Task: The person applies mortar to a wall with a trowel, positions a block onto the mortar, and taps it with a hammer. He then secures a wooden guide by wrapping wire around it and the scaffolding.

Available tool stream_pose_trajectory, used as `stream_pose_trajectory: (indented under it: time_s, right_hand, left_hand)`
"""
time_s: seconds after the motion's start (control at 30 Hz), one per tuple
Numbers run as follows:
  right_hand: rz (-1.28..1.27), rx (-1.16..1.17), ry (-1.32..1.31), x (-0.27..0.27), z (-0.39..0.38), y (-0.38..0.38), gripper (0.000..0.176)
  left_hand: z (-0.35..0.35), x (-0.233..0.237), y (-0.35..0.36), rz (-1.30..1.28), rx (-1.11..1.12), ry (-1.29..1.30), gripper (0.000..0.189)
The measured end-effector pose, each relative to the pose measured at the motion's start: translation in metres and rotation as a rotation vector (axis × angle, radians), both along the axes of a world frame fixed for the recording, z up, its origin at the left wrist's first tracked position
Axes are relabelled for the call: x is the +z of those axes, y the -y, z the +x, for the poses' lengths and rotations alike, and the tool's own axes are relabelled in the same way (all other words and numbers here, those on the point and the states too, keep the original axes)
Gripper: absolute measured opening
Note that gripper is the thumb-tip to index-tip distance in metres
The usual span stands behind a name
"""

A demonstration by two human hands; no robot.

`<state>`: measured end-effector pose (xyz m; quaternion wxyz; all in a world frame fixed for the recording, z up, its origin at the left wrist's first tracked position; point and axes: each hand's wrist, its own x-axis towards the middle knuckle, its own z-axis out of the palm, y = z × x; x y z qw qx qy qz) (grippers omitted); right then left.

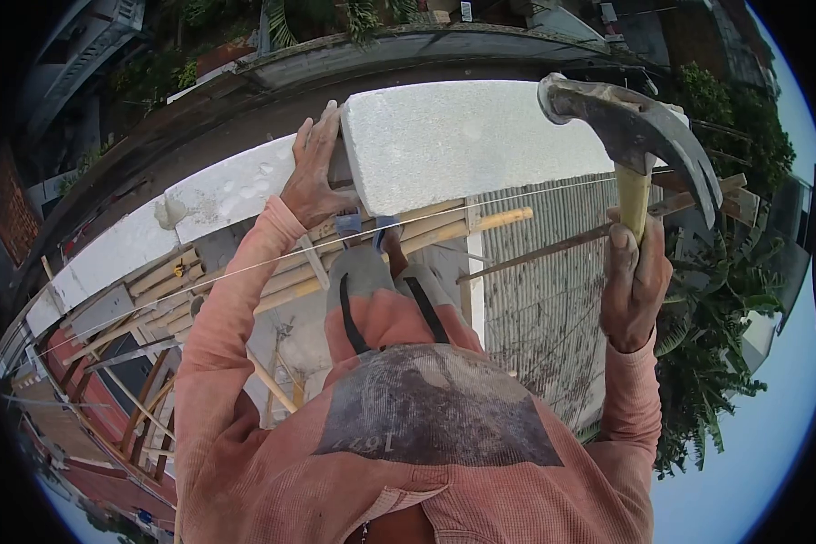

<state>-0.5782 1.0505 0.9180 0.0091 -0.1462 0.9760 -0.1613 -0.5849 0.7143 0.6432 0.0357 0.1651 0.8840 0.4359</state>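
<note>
A: "You're holding a claw hammer (pixel 627 136) with its dark, worn metal head uppermost on a yellowish handle."

B: "Its round striking face is to your left, and the claw curves away to your right."

A: "Your block (pixel 480 136) is white, long and grainy."

B: "It lies lengthwise left to right on the far side, your hammer hiding part of its right end."

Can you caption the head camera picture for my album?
Right hand holds a hammer; left hand beside a white block.

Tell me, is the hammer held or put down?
Held: the right hand is closed around the handle of the hammer.
</note>
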Motion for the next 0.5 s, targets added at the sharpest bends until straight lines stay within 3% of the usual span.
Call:
stream_pose_trajectory:
  time_s: [0.07,0.1,0.2,0.23,0.33,0.47,0.5]
  right_hand:
    - [-0.102,-0.075,-0.065,-0.015,0.012,-0.006,0.025]
    - [0.007,-0.002,-0.050,-0.025,0.014,-0.010,0.027]
    - [0.056,-0.019,0.243,0.004,0.000,-0.001,0.030]
    - [0.090,0.070,0.062,0.002,-0.003,-0.005,0.030]
    - [-0.104,-0.073,-0.057,-0.006,0.011,-0.001,0.027]
    - [0.077,0.012,0.258,0.002,0.002,-0.005,0.027]
    - [0.102,0.083,0.084,0.002,0.000,-0.005,0.028]
  left_hand:
    - [-0.001,-0.002,0.003,-0.004,0.001,0.008,0.137]
    - [-0.001,-0.002,0.004,-0.004,-0.009,0.002,0.137]
    - [0.001,-0.001,0.002,-0.003,-0.021,0.004,0.137]
    - [0.001,-0.001,0.002,-0.002,-0.023,0.005,0.137]
    - [0.002,-0.001,0.002,0.005,-0.033,0.011,0.137]
    - [0.000,-0.009,0.000,0.023,-0.035,0.030,0.137]
    - [-0.001,-0.011,0.001,0.026,-0.029,0.034,0.136]
